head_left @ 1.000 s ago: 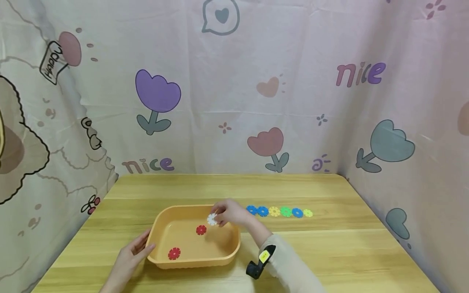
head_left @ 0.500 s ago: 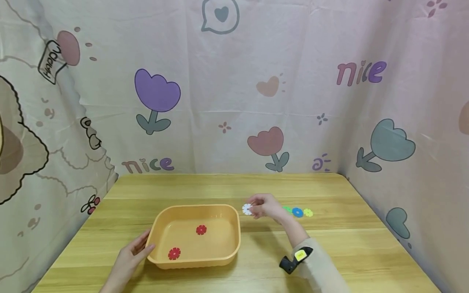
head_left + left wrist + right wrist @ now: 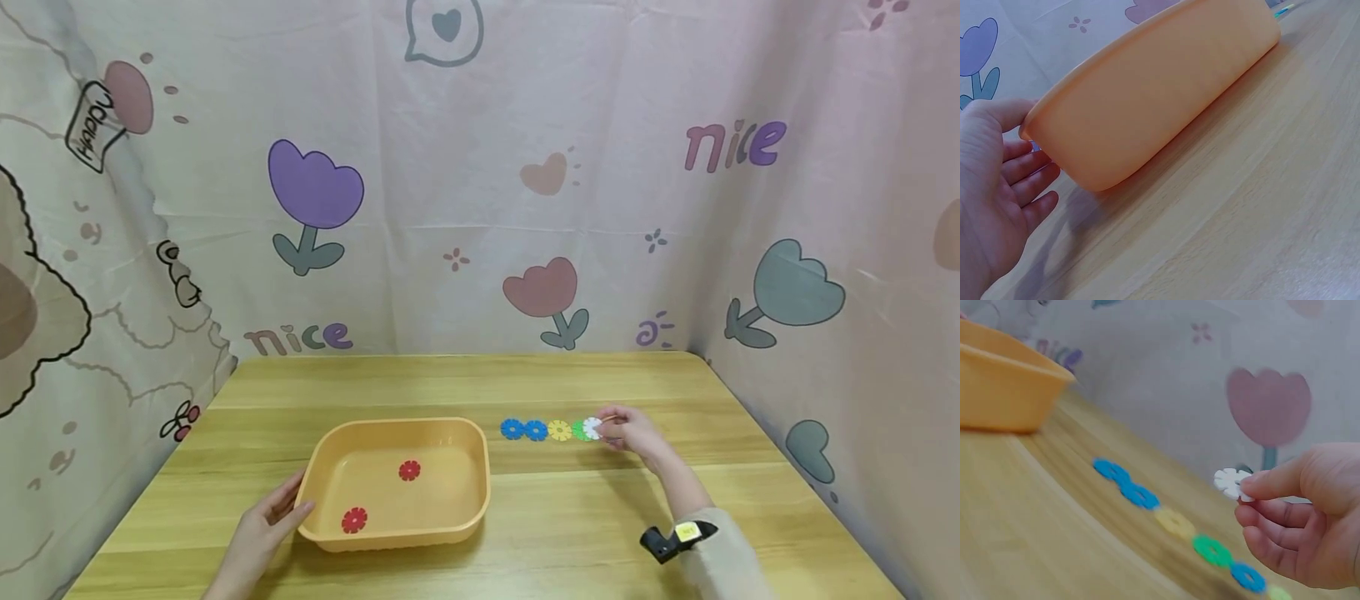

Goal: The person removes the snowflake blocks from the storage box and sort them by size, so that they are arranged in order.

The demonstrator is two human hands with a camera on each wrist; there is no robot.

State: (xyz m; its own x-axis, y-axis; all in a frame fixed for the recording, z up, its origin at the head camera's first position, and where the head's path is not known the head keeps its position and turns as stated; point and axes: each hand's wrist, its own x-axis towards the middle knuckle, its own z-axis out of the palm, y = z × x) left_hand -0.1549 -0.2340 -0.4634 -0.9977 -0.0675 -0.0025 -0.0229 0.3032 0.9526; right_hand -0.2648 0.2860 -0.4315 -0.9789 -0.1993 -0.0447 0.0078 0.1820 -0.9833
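Note:
My right hand (image 3: 633,435) pinches a white snowflake disc (image 3: 1227,482) between thumb and index finger, over the row of flat discs. That row holds two blue discs (image 3: 523,430), a yellow disc (image 3: 559,430), a green disc (image 3: 1212,550), another blue disc (image 3: 1248,577) and a yellow-green disc (image 3: 1279,593). The hand hides the row's right end in the head view. My left hand (image 3: 257,527) grips the left side of an orange plastic basin (image 3: 405,540), thumb over the rim and fingers against its outside. Inside lie two red discs (image 3: 409,471), apart from each other.
Everything stands on a light wooden table (image 3: 555,533). A printed curtain (image 3: 450,208) with tulips hangs behind it and along both sides. A black wrist camera (image 3: 675,540) sits on my right forearm.
My right hand has lifted the white disc out of the basin and carried it right, along the row of discs. The left hand and basin have stayed put.

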